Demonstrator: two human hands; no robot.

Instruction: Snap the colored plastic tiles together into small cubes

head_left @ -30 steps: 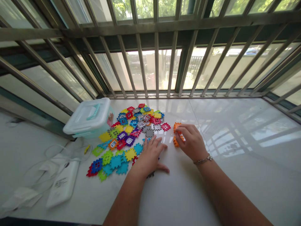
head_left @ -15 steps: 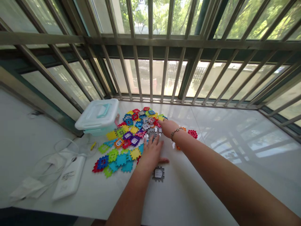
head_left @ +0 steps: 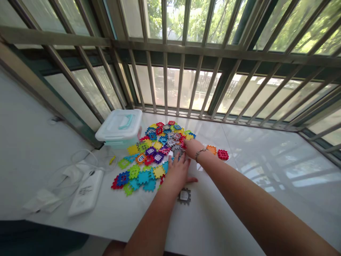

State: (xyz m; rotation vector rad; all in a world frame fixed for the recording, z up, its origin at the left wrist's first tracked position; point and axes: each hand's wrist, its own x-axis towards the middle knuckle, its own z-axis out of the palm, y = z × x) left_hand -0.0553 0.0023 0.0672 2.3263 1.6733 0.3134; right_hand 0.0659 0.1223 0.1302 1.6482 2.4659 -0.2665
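My left hand [head_left: 179, 172] lies with its fingers spread at the near right edge of a pile of coloured notched plastic tiles. Its fingertips touch grey tiles [head_left: 177, 150], and the thumb points right over the white surface. Beyond it, my right hand [head_left: 193, 147], with a bracelet at the wrist, reaches into the pile's right side beside red tiles [head_left: 182, 141]. Its fingers are curled down and partly hidden, so anything in them cannot be made out. Just below my left thumb lies a single grey tile [head_left: 184, 196] with a pale window-like centre.
On the left stands a lidded box [head_left: 119, 126] with a turquoise handle. A white power bank [head_left: 86, 192] and cables lie nearer the wall. An orange tile [head_left: 211, 149] and a red tile [head_left: 223, 154] lie right of the pile. Metal bars [head_left: 183, 81] close off the back.
The whole scene has shifted slightly to the right in view. My right hand's fingers are now more curled, and the hand is a little nearer to me. My left hand stays at the grey tiles.
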